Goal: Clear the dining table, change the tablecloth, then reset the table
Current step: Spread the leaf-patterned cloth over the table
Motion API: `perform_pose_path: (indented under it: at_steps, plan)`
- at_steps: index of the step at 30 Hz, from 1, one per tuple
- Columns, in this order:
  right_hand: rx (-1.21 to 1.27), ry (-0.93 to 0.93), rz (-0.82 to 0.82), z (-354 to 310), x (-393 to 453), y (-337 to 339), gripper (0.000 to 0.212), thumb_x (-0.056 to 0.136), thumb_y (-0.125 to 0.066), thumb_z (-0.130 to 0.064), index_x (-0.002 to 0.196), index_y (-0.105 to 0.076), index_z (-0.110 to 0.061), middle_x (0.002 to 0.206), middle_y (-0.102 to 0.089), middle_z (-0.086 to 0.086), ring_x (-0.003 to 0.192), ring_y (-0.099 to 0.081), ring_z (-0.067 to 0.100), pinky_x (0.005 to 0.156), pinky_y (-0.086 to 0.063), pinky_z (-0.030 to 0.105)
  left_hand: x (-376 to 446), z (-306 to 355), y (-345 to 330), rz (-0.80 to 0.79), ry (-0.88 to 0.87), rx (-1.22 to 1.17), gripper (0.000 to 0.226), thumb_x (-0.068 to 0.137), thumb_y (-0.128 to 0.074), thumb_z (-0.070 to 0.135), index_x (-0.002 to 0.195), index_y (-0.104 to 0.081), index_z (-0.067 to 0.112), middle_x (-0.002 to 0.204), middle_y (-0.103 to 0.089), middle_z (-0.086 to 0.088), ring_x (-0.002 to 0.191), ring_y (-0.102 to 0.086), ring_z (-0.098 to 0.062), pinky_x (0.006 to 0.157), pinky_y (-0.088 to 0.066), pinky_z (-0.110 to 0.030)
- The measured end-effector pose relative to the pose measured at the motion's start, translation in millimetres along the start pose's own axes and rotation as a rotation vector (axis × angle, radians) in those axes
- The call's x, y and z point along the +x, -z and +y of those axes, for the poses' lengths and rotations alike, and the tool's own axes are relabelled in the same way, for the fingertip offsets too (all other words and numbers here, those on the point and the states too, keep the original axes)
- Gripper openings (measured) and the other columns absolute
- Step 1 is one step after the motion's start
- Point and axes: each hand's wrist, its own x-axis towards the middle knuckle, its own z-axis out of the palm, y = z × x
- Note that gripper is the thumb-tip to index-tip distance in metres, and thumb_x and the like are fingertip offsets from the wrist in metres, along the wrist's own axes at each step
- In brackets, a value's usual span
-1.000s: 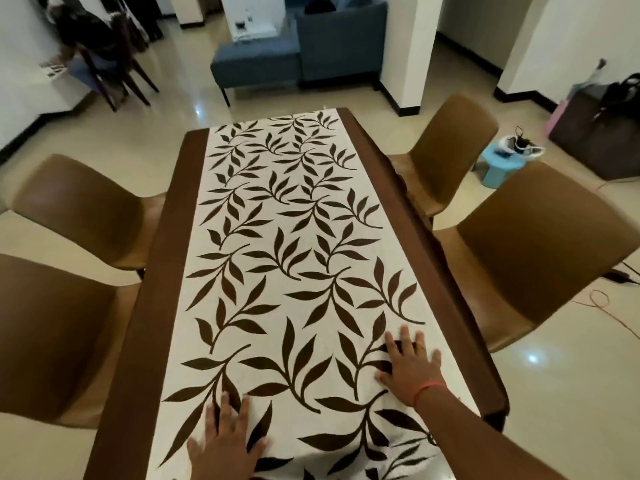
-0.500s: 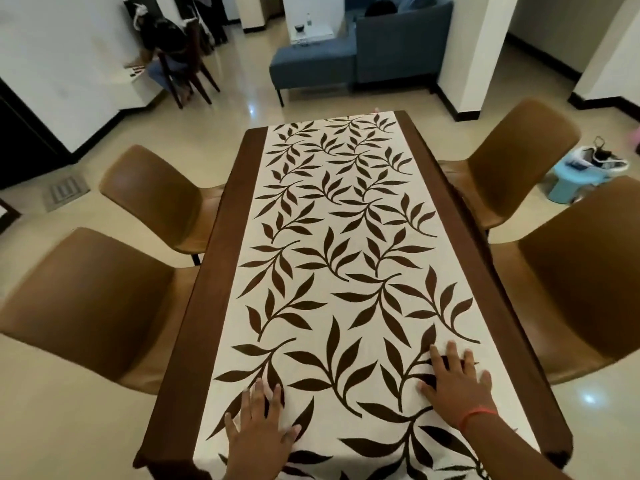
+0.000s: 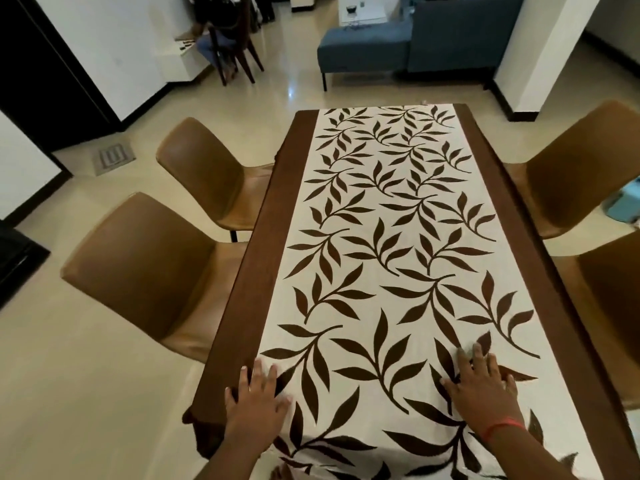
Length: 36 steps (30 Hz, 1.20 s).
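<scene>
A white tablecloth [image 3: 388, 216] printed with dark brown leaves and edged by brown side bands covers the long dining table [image 3: 242, 306]. It lies flat and hangs over the near end. My left hand [image 3: 258, 400] rests palm down on the near left part, fingers spread, at the seam of the brown band. My right hand [image 3: 483, 388], a red band on its wrist, lies flat on the near right part with its fingers apart. Neither hand holds anything. Nothing stands on the cloth.
Two brown chairs [image 3: 145, 271] [image 3: 207, 171] stand along the left side and two more [image 3: 581, 168] [image 3: 609, 306] along the right. A blue sofa [image 3: 408, 43] stands beyond the far end, a white pillar [image 3: 540, 50] at the far right. A person sits on a chair [image 3: 225, 39] far left.
The view has swung to the left, so the table now sits further right in view. My left hand has slid outward to the brown side band. My right hand stays flat on the cloth.
</scene>
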Motion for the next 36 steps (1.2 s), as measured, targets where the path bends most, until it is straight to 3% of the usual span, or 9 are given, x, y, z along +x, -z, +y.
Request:
perform_pose_path:
  at_steps: [6,7,10,13,23,26,28,33,36]
  plan:
    - [0.016,-0.068,-0.096,-40.3,-8.3,-1.0,0.078,0.097,-0.028,-0.063,0.157,0.004,-0.026,0.166,0.01,0.006,0.152,0.004,0.032,0.12,-0.018,0.053,27.1,-36.0,16.1,0.002,-0.031,0.051,0.077,0.091,-0.014,0.074,0.157,0.005,0.038,0.167,0.01,-0.001,0.153,0.007,-0.031,0.117,-0.012,-0.062]
    - [0.016,-0.088,-0.114,-48.2,-10.4,-2.6,0.079,0.096,-0.029,-0.063,0.157,0.006,-0.026,0.166,0.011,0.006,0.152,0.005,0.034,0.119,-0.018,0.054,32.2,-45.4,17.8,0.01,-0.06,0.067,0.078,0.089,-0.012,0.078,0.157,-0.002,0.04,0.167,0.002,-0.002,0.153,0.0,-0.033,0.114,-0.016,-0.066]
    - [0.049,-0.155,-0.15,-69.4,-19.4,-9.5,0.081,0.097,-0.032,-0.06,0.157,0.008,-0.025,0.165,0.014,0.008,0.152,0.007,0.036,0.119,-0.02,0.056,51.1,-78.1,8.3,0.051,-0.092,0.08,0.08,0.087,-0.018,0.079,0.141,-0.054,0.033,0.152,-0.044,-0.011,0.138,-0.04,-0.035,0.088,-0.042,-0.072]
    - [0.078,-0.217,-0.153,-86.8,-20.7,-11.5,0.079,0.097,-0.035,-0.059,0.156,0.005,-0.025,0.165,0.012,0.008,0.151,0.004,0.036,0.117,-0.023,0.056,60.5,-96.1,-8.0,0.122,-0.144,0.03,0.084,0.087,-0.012,0.078,0.131,-0.064,0.028,0.144,-0.053,-0.013,0.132,-0.041,-0.031,0.08,-0.047,-0.07]
    - [0.127,-0.291,-0.196,-118.9,-26.9,-14.9,0.082,0.097,-0.04,-0.055,0.157,0.006,-0.024,0.165,0.015,0.008,0.151,0.006,0.035,0.118,-0.02,0.057,69.4,-129.8,-5.5,0.082,-0.251,-0.06,0.08,0.09,-0.015,0.074,0.138,-0.052,0.021,0.147,-0.049,-0.017,0.133,-0.05,-0.038,0.093,-0.032,-0.072]
    - [0.126,-0.292,-0.151,-123.3,-22.8,-9.3,0.081,0.095,-0.042,-0.057,0.157,0.0,-0.027,0.165,0.007,0.007,0.152,0.0,0.034,0.117,-0.022,0.058,73.7,-130.5,9.3,0.149,-0.32,-0.023,0.075,0.088,-0.035,0.068,0.134,-0.062,0.016,0.147,-0.049,-0.018,0.133,-0.049,-0.041,0.108,-0.017,-0.065]
    - [0.151,-0.317,-0.13,-124.2,-25.7,-8.4,0.083,0.092,-0.045,-0.061,0.157,-0.002,-0.032,0.166,0.005,0.005,0.152,-0.001,0.033,0.116,-0.024,0.059,79.7,-127.0,16.4,0.163,-0.427,0.051,0.075,0.083,-0.044,0.066,0.139,-0.056,0.017,0.151,-0.046,-0.016,0.138,-0.044,-0.039,0.112,-0.013,-0.061]
    - [0.176,-0.357,-0.162,-113.3,-35.0,-19.5,0.088,0.091,-0.043,-0.067,0.155,0.009,-0.039,0.164,0.019,0.0,0.152,0.011,0.03,0.115,-0.02,0.063,78.3,-114.6,11.3,0.049,-0.473,0.154,0.077,0.092,-0.029,0.067,0.149,-0.041,0.017,0.156,-0.037,-0.017,0.142,-0.036,-0.04,0.114,-0.003,-0.055]
    - [0.195,-0.356,-0.174,-112.9,-35.4,-20.1,0.09,0.091,-0.046,-0.065,0.155,0.012,-0.038,0.163,0.024,0.0,0.151,0.016,0.03,0.115,-0.017,0.065,71.4,-114.8,7.3,0.027,-0.434,0.185,0.081,0.093,-0.017,0.069,0.149,-0.041,0.014,0.157,-0.035,-0.018,0.143,-0.033,-0.04,0.111,-0.013,-0.061]
